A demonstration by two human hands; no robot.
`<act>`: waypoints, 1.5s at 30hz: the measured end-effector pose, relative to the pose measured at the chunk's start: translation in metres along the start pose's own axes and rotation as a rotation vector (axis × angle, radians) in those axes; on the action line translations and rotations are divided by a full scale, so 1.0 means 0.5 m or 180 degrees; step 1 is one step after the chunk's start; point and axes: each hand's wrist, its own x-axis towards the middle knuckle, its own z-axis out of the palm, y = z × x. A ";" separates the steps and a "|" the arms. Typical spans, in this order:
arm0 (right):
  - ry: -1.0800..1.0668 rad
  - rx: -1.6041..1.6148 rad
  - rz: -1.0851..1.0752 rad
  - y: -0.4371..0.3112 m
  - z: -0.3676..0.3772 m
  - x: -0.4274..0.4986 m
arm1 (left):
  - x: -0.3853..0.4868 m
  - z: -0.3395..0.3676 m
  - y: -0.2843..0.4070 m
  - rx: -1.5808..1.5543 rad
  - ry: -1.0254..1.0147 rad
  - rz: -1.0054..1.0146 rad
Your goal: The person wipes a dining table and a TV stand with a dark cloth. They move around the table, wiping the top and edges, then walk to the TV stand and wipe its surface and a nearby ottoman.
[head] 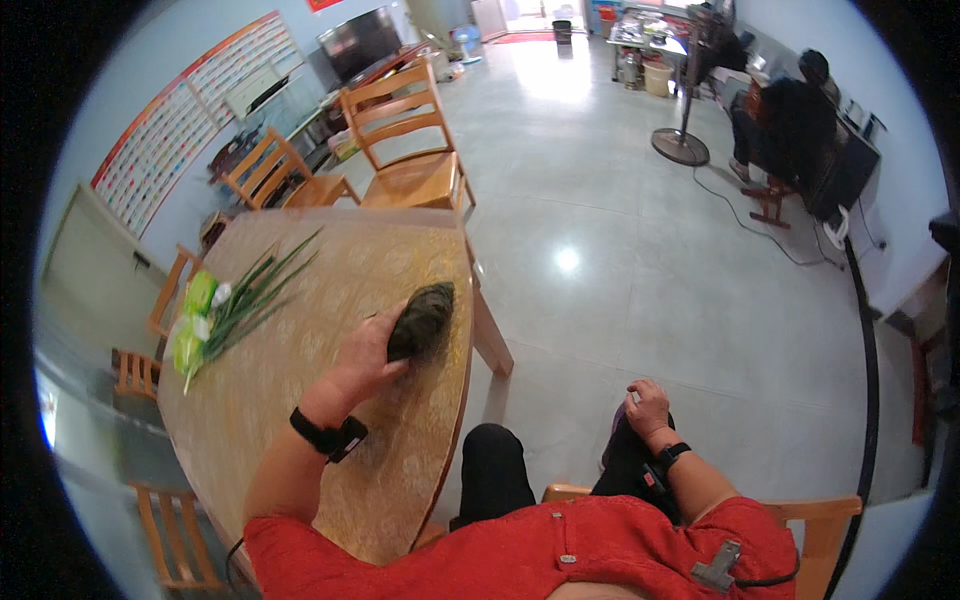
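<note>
On the table (pixel 285 420), my left hand (pixel 365 360) grips a dark green-black bundle (pixel 421 321) that looks like wadded cloth. The bundle lies close to the table's right edge, and my fingers and thumb hold its left side. Yellow specks or patches (pixel 450 255) show along that edge; I cannot tell whether they are crumbs or the tablecloth's pattern. Away from the table, my right hand (pixel 648 409) rests over my knee, its fingers loosely curled, with nothing visible in them.
Green onions (pixel 251 300) lie beside a green-and-white plastic package (pixel 196 307) on the table's left. Wooden chairs (pixel 405 142) surround the table. A stand fan (pixel 681 142) trails a cable across the floor at right. A person (pixel 795 124) sits by the right wall.
</note>
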 end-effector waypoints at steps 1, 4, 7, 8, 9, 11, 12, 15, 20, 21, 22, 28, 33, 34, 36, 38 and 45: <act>0.0040 0.0037 -0.0087 0.002 0.001 -0.001 | -0.032 -0.007 0.007 -0.0085 -0.0143 -0.0260; -0.0050 -0.0008 -0.0196 0.006 0.005 -0.005 | -0.160 -0.052 -0.033 -0.0312 -0.0138 -0.0775; -0.0103 -0.0044 -0.0266 0.009 0.007 -0.010 | -0.292 -0.113 -0.134 -0.0319 0.0255 -0.1439; -0.0142 -0.0040 -0.0228 0.010 0.006 -0.010 | -0.354 -0.145 -0.167 0.0055 0.0246 -0.2320; -0.0170 -0.0027 -0.0164 0.010 0.006 -0.014 | -0.401 -0.164 -0.203 0.0094 0.0549 -0.2414; -0.0197 -0.0072 -0.0223 0.011 0.004 -0.016 | -0.494 -0.211 -0.267 0.0625 0.0641 -0.3546; -0.0227 -0.0094 -0.0225 0.012 0.003 -0.017 | -0.527 -0.234 -0.298 0.0686 0.0450 -0.4023; -0.0275 -0.0158 -0.0169 0.013 0.003 -0.015 | -0.570 -0.240 -0.361 0.0799 0.1399 -0.4936; -0.0334 -0.0239 -0.0151 0.013 0.011 -0.006 | -0.443 -0.228 -0.422 0.1069 0.1098 -0.4306; -0.0284 -0.0139 -0.0266 0.012 0.014 -0.003 | -0.395 -0.223 -0.428 0.0924 0.1029 -0.4280; -0.0303 -0.0096 -0.0273 0.010 0.016 -0.001 | -0.343 -0.211 -0.430 0.0726 0.1118 -0.4003; -0.0341 -0.0084 -0.0354 -0.004 0.032 0.009 | 0.030 -0.102 -0.354 0.0401 0.1213 -0.2601; -0.0382 -0.0203 -0.0435 -0.005 0.042 0.013 | 0.158 -0.014 -0.178 0.0100 0.0295 -0.1365; -0.0411 -0.0217 -0.0378 -0.002 0.044 0.013 | 0.138 -0.005 -0.156 0.0373 0.0551 -0.0954; -0.0486 -0.0332 -0.0335 0.007 0.046 0.013 | 0.070 -0.012 -0.144 0.0424 0.0529 -0.0759; -0.0518 -0.0379 -0.0457 0.017 0.048 0.014 | -0.002 -0.039 -0.165 -0.0057 0.0092 -0.1003; -0.0671 -0.0653 -0.0329 0.028 0.053 0.010 | -0.408 -0.224 -0.429 0.0289 0.1117 -0.2879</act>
